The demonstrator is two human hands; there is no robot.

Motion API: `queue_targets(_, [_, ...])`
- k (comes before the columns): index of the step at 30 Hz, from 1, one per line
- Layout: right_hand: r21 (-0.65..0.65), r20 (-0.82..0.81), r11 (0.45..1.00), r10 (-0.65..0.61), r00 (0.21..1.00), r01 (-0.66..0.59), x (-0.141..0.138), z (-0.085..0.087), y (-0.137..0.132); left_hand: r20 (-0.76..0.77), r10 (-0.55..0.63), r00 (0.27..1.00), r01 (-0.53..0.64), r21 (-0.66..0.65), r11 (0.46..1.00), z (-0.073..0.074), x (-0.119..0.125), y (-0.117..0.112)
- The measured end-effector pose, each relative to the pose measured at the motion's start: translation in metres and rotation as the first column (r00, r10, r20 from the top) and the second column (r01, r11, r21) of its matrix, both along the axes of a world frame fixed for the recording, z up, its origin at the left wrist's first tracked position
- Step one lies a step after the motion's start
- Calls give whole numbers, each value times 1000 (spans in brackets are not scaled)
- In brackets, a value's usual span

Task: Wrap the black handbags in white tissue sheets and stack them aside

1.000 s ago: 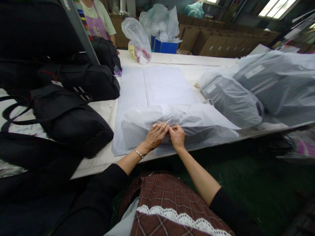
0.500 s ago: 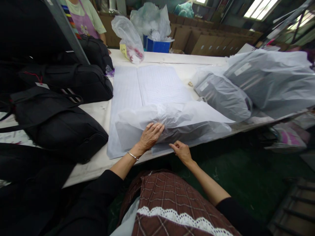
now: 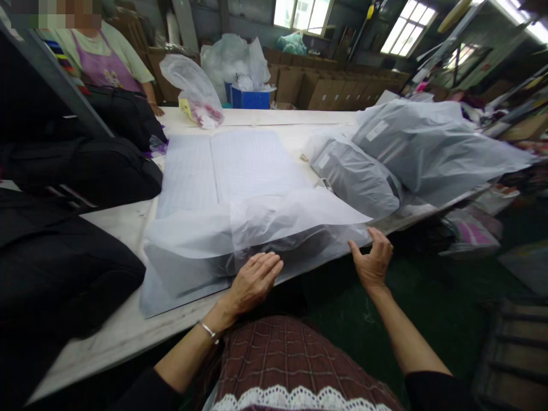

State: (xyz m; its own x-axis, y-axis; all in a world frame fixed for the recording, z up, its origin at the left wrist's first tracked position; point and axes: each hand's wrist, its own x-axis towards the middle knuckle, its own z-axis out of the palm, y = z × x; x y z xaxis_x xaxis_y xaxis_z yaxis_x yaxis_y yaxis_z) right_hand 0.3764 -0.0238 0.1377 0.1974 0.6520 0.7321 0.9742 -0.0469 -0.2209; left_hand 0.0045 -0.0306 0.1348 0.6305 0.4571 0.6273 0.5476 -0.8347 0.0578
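Observation:
A dark item inside a translucent plastic bag [image 3: 299, 251] lies along the front edge of the table, partly covered by the bag's loose white upper layer. My left hand [image 3: 256, 279] rests flat on the near side of this bag, fingers stretched out together. At the bag's right end is my right hand [image 3: 373, 257], thumb and fingers apart, its fingertips close to the plastic; whether they touch it I cannot tell. Under and behind the bag spreads a stack of flat plastic bags [image 3: 257, 162].
Black bags [image 3: 64, 262] are piled on the left by a metal post. Plastic-wrapped bags [image 3: 357, 177] sit on the right. Toward the back stand a blue box [image 3: 250, 98] and a clear sack [image 3: 192, 85]. A person in a purple apron [image 3: 107, 63] is across the table [image 3: 319, 118].
My right hand has moved right to the bag's end and its fingers have spread. My left hand has slid down to the bag's near side. The view has tilted up.

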Motion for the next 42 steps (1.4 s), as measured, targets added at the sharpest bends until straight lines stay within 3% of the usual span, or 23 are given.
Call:
queue_targets(3, [-9, 152, 998, 69, 986, -68, 25, 21, 35, -104, -6, 995, 7, 9, 1000, -3, 57, 9])
queue_targets(6, [-108, 202, 966, 254, 946, -236, 44, 32, 70, -177, 131, 976, -130, 13, 991, -5, 107, 28])
queue_targets(8, [-168, 184, 896, 438, 880, -411, 54, 37, 92, -218, 239, 946, -248, -11, 969, -5, 131, 41])
queue_targets(10, [-193, 140, 787, 613, 778, -586, 64, 44, 113, -250, 331, 910, -350, -34, 936, -5, 149, 51])
queue_targets(13, [-171, 59, 639, 767, 639, -750, 77, 61, 143, -285, 415, 864, -443, -40, 895, -1, 171, 62])
queue_targets(19, [-249, -9, 478, 869, 495, -842, 80, 115, 192, -313, 514, 799, -554, -49, 831, 24, 216, 91])
queue_targets(23, [-360, 88, 376, 925, 370, -854, 75, 138, 195, -348, 500, 793, -567, -122, 815, 37, 244, 117])
queue_targets(26, [-428, 116, 301, 954, 278, -852, 74, 130, 181, -430, 467, 773, -579, -178, 796, 38, 260, 130])
queue_targets(29, [-446, 132, 241, 970, 203, -862, 75, 105, 162, -478, 436, 763, -561, -154, 813, 39, 269, 138])
queue_targets(33, [-428, 166, 224, 972, 167, -876, 79, 79, 147, -462, 471, 752, -574, -106, 812, 46, 272, 142])
queue_targets(38, [-381, 180, 239, 967, 182, -893, 83, 77, 145, -412, 481, 774, -554, -72, 830, 40, 250, 111])
queue_targets(42, [-409, 188, 239, 966, 175, -881, 86, 71, 145, -285, 620, 731, -649, -10, 761, 20, 222, 79])
